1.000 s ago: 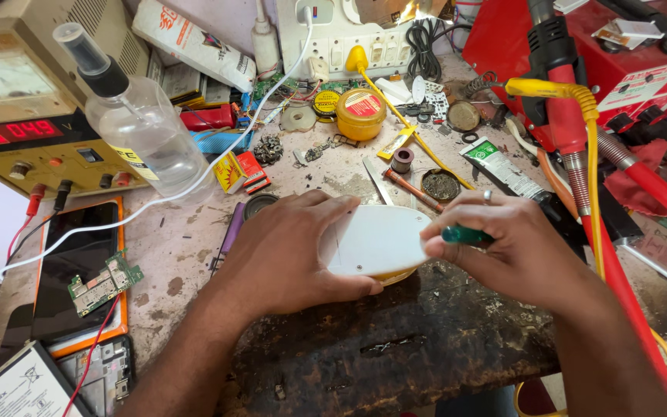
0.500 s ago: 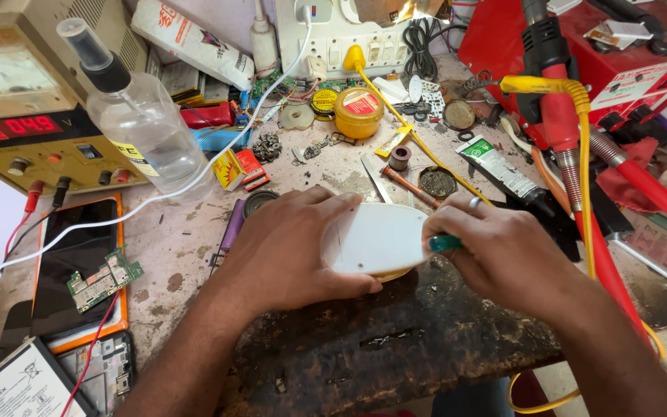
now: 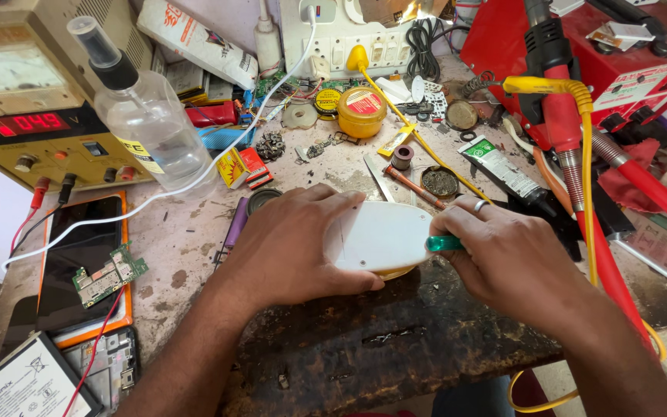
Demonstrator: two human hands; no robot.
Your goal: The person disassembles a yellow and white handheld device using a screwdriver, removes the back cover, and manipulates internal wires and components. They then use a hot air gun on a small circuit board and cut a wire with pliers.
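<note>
A white rounded plastic casing (image 3: 384,235) lies face down on the worn workbench (image 3: 187,235) near the front edge. My left hand (image 3: 291,247) rests flat over its left side and holds it down. My right hand (image 3: 507,259), with a ring on one finger, grips a tool with a green translucent handle (image 3: 443,243) against the casing's right edge. The tool's tip is hidden behind the casing and fingers.
A clear spray bottle (image 3: 144,116), a bench power supply (image 3: 36,116) and a phone with a small circuit board (image 3: 106,278) stand at the left. A yellow tin (image 3: 361,110), a green and white tube (image 3: 503,166), a red soldering station (image 3: 604,54) and red and yellow cables crowd the back and right.
My right hand has shifted slightly left and nearer with the green-handled tool, closer against the casing's edge. The left hand stays on the casing.
</note>
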